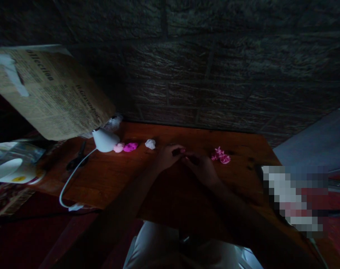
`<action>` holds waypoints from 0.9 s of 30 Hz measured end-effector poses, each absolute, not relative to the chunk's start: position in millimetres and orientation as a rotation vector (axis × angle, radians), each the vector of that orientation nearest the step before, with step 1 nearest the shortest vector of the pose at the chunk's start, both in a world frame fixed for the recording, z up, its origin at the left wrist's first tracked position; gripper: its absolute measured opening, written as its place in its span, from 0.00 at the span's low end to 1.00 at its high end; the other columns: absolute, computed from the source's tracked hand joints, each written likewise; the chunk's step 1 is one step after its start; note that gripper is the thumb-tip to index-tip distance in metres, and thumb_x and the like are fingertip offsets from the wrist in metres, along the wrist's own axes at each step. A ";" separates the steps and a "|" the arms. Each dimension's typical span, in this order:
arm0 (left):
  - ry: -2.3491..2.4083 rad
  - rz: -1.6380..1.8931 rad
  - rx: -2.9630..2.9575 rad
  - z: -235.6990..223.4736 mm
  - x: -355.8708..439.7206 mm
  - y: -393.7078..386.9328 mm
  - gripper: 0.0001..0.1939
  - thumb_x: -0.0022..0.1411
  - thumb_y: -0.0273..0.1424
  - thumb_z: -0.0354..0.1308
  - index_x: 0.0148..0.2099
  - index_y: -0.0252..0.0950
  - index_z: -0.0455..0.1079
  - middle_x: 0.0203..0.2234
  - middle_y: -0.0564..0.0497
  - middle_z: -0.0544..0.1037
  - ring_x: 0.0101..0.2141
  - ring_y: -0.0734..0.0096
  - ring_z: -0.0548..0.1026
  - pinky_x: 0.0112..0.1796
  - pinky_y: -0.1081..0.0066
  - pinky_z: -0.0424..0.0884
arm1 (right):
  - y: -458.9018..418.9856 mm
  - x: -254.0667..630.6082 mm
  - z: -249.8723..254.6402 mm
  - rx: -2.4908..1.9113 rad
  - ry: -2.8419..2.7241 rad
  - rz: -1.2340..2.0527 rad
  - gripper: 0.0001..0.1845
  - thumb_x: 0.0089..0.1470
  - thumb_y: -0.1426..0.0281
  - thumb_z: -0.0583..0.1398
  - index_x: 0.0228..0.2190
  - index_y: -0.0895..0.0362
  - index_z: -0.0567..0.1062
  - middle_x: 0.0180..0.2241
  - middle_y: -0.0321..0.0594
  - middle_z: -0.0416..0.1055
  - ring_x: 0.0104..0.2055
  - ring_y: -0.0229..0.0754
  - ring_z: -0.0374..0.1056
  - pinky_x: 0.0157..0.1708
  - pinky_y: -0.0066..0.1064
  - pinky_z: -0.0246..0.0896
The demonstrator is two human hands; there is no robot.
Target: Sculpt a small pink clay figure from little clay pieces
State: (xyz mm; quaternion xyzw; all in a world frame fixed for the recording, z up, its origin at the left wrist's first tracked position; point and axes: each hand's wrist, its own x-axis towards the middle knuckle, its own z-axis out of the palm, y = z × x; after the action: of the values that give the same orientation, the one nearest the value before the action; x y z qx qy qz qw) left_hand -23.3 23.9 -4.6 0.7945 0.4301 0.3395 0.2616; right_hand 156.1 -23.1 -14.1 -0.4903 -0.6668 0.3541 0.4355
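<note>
My left hand (169,157) is closed in a pinch over the middle of the wooden table, with a small piece of pink modelling clay (182,150) at its fingertips. My right hand (202,169) meets it there, thumb and fingers pinched against the same piece. To the left lie a white clay lump (150,144), a magenta clay lump (130,147) and a pale pink clay lump (118,147). Right of my hands sits a cluster of curled pink clay pieces (221,155). Dim light hides the finer shape of the held piece.
A white cone-shaped lamp base (105,140) with a white cable (65,186) stands left on the table (164,201). A printed brown paper (60,93) hangs over it. Dark scissors (77,160) and a white cup (13,171) lie farther left. A stone-patterned wall (170,67) rises behind.
</note>
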 end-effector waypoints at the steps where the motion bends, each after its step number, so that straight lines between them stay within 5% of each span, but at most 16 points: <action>1: 1.164 0.912 2.180 -4.7 -23.3 24.1 0.08 0.60 0.23 0.62 0.42 0.38 0.76 0.39 0.50 0.82 0.43 0.66 0.79 0.47 0.67 0.73 | -21.5 157.5 -14.4 -1.211 -1.652 0.871 0.12 0.56 0.66 0.63 0.42 0.52 0.81 0.43 0.40 0.82 0.44 0.46 0.78 0.47 0.37 0.70; 12: 1.092 1.024 2.320 -15.9 -25.0 23.6 0.06 0.61 0.27 0.61 0.41 0.35 0.76 0.38 0.46 0.82 0.41 0.65 0.79 0.45 0.65 0.73 | -12.0 163.9 -12.7 -1.239 -1.759 0.790 0.07 0.54 0.69 0.63 0.35 0.52 0.82 0.35 0.36 0.83 0.35 0.43 0.78 0.37 0.32 0.72; 23: 1.235 1.094 2.329 -16.7 -23.9 22.3 0.09 0.65 0.29 0.57 0.45 0.34 0.76 0.37 0.46 0.82 0.38 0.68 0.79 0.42 0.68 0.75 | -9.5 166.5 -11.5 -1.255 -1.745 0.751 0.06 0.45 0.73 0.68 0.30 0.54 0.81 0.30 0.36 0.82 0.32 0.41 0.78 0.39 0.34 0.72; 27: 1.242 1.223 2.405 -9.7 -24.0 20.1 0.11 0.64 0.26 0.57 0.48 0.34 0.76 0.44 0.43 0.80 0.46 0.63 0.77 0.50 0.60 0.73 | -4.4 166.6 -14.8 -1.242 -1.726 0.749 0.05 0.46 0.73 0.67 0.29 0.52 0.81 0.31 0.35 0.83 0.35 0.42 0.79 0.41 0.35 0.73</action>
State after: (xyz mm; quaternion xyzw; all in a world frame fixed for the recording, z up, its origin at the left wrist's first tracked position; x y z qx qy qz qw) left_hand -24.0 20.1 -9.7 0.8068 0.4166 0.4103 0.0854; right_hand 166.6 -4.4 -14.8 -0.4978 -0.6914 0.3001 0.4291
